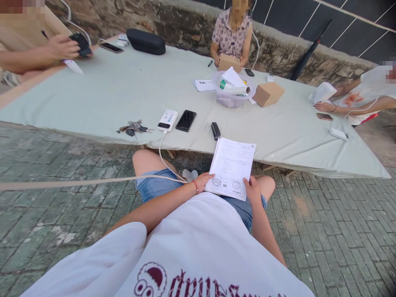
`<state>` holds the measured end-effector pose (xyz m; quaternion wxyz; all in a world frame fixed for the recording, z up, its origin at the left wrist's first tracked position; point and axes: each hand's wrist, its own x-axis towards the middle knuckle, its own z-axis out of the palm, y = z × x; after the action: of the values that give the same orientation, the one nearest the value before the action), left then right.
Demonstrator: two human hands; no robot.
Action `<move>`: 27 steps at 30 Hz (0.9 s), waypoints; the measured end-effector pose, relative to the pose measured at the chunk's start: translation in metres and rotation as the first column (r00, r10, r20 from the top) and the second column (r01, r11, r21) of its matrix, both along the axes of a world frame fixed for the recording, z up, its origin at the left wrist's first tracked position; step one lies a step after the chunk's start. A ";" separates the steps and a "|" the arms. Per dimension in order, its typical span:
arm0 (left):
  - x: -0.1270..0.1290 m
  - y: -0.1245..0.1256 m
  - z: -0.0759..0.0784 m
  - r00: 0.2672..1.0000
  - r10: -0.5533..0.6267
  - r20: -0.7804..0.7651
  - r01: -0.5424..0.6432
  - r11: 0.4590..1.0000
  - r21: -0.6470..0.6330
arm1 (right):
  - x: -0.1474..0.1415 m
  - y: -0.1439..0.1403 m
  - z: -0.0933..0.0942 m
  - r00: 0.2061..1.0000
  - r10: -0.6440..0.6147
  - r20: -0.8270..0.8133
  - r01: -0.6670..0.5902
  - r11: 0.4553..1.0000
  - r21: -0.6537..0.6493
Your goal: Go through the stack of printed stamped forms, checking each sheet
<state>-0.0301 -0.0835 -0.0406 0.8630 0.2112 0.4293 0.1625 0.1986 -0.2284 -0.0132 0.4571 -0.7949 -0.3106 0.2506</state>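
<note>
White papers [232, 165] bear two round dark stamps [216, 182].

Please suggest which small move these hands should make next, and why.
Perhaps the left hand should reach for what looks like a stapler, just beyond the papers' far left corner; the right hand already grips their near right edge.

Open-air paved yard, identified by mossy brick paving [340, 227], a weathered wall [102, 20] and a cloth-covered worktop [123, 90].
</note>
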 end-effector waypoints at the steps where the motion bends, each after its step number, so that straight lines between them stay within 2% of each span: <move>1: 0.000 0.000 0.000 1.000 -0.001 -0.005 0.001 1.000 0.001 | 0.005 0.002 -0.004 0.998 -0.020 0.057 0.020 1.000 -0.003; 4: 0.000 0.000 -0.002 0.999 -0.008 -0.033 0.008 1.000 0.007 | 0.021 0.009 -0.016 0.990 -0.085 0.113 0.085 0.996 0.005; 6: -0.001 0.000 -0.003 0.999 -0.012 -0.044 0.012 1.000 0.014 | 0.028 0.014 -0.021 0.995 -0.099 -0.016 0.099 0.995 -0.001; 8: -0.001 0.000 -0.005 0.999 -0.017 -0.038 0.018 1.000 0.020 | 0.031 0.018 -0.024 0.967 -0.073 -0.244 0.079 0.997 0.014; 11: -0.002 0.001 -0.009 0.999 -0.034 -0.024 0.035 0.999 0.017 | 0.029 0.022 -0.024 0.815 0.050 -0.577 0.002 0.996 0.090; 13: -0.002 0.002 -0.011 0.999 -0.048 -0.014 0.048 0.999 0.012 | 0.027 0.023 -0.023 0.687 0.108 -0.718 -0.030 0.992 0.121; 15: -0.002 0.002 -0.014 0.997 -0.071 0.001 0.071 0.997 0.013 | 0.027 0.025 -0.022 0.592 0.117 -0.797 -0.034 0.992 0.120; 18: -0.001 0.001 -0.018 0.991 -0.137 0.006 0.137 0.990 0.032 | 0.026 0.032 -0.021 0.509 0.133 -0.850 -0.069 0.991 0.114; 20: 0.000 0.001 -0.020 0.983 -0.186 -0.013 0.186 0.981 0.053 | 0.025 0.037 -0.020 0.500 0.138 -0.855 -0.100 0.990 0.101; 22: 0.001 0.003 -0.018 0.980 -0.196 -0.031 0.199 0.975 0.098 | 0.024 0.041 -0.018 0.543 0.123 -0.831 -0.099 0.992 0.082; 25: 0.007 0.013 -0.008 0.993 -0.075 -0.088 0.095 0.965 0.244 | 0.023 0.040 -0.010 0.633 0.105 -0.767 -0.063 0.994 0.084; 27: 0.017 0.025 0.005 0.993 0.035 -0.113 0.009 0.932 0.362 | 0.025 0.035 -0.003 0.690 0.112 -0.715 -0.054 0.993 0.104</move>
<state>-0.0133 -0.0585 -0.0357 0.7815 0.3726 0.4436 0.2317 0.2231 -0.1932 -0.0159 0.5597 -0.6010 -0.1518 0.5500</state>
